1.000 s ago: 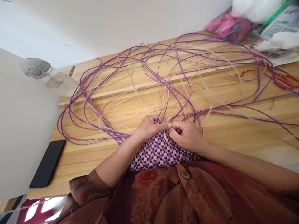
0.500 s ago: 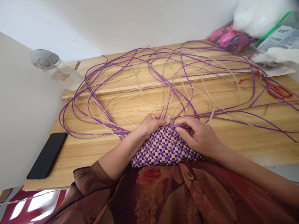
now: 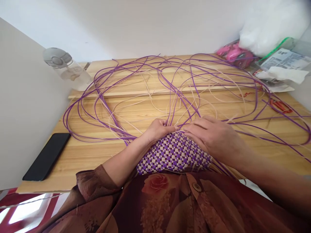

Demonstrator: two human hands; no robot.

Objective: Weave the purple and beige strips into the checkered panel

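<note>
Left hand [image 3: 161, 130] grips the woven piece [image 3: 172, 152] at its 11 o'clock edge, thumb on the near side, fingers curled behind. Right hand [image 3: 213, 136] lies over the 1-to-2 o'clock edge, fingers bent; cannot tell whether it pinches a strip or just rests there. Clock centred on the woven piece, 12 away from the person. Piece sits at the near side of the table [image 3: 85, 161], right by the shirt [image 3: 155, 204] at 6.

Step looks like working a strip into the top edge. To do it well, I'd say: left pinch firm and close to the working spot, strip flat and untwisted, pull snug and even along the edge, not so hard that the checks pucker. Free the loose purple strips [image 3: 128, 137] and beige strips [image 3: 193, 97] from one another before pulling; they tangle from 10 round to 3, so snagging is a risk.

Hidden: left fingertips behind the edge, whatever is under the right palm, lower rim of the piece. Strip paths at the crossing just past the hands are hard to follow; some strips run out of frame at 3. Red-handled tool at 2 to 3 [image 3: 282, 106] is partly crossed by strips, type unclear. Pink item [image 3: 234, 53] at 1, wrapped in plastic, can't be identified.
</note>
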